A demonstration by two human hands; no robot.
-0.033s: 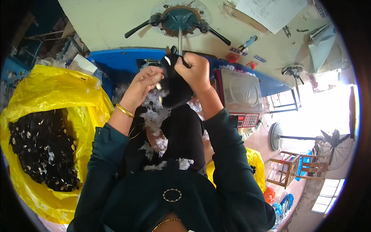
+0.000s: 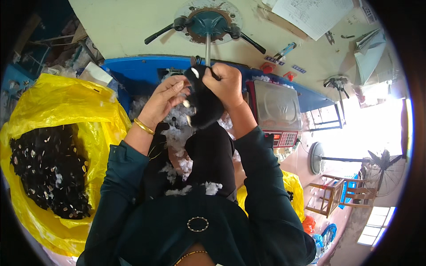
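Pale worktop stretches beyond the fingers. Right fingers clench the upper part of a black plush piece, which lies mostly below and left of them, long axis running toward the lap, so they are nearer; left fingers curl loosely beside its left edge, whether pinching anything I cannot tell. Farther left of them sits a yellow sack.

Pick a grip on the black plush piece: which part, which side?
Probably the upper right edge, from the right, where the right hand has it: the black plush piece looks soft and bulges below there, so a fold should pinch easily. That also leaves uncovered the pale bits along its left edge, facing the left hand.
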